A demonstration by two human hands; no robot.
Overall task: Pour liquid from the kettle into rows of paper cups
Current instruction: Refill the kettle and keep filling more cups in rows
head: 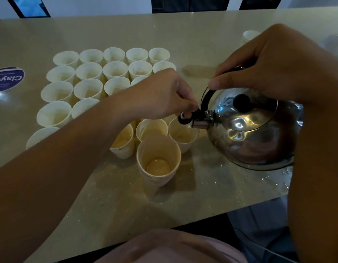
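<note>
A shiny steel kettle (249,130) with a black lid knob leans to the left, its spout over a paper cup (183,136) at the near right of the rows. My right hand (278,63) grips the kettle's black handle from above. My left hand (164,93) pinches the black spout cap (185,118), which stands flipped up. Rows of white paper cups (92,73) fill the table's left and middle, and several hold pale liquid. A stack of nested cups (158,160) stands nearest me with a little liquid at the bottom. My left forearm hides some cups.
The beige table (211,186) is wet with droplets below the kettle, near its front right edge. A round purple sticker (7,78) lies at the far left. Another stack of paper cups (249,36) stands at the back right, behind my right hand.
</note>
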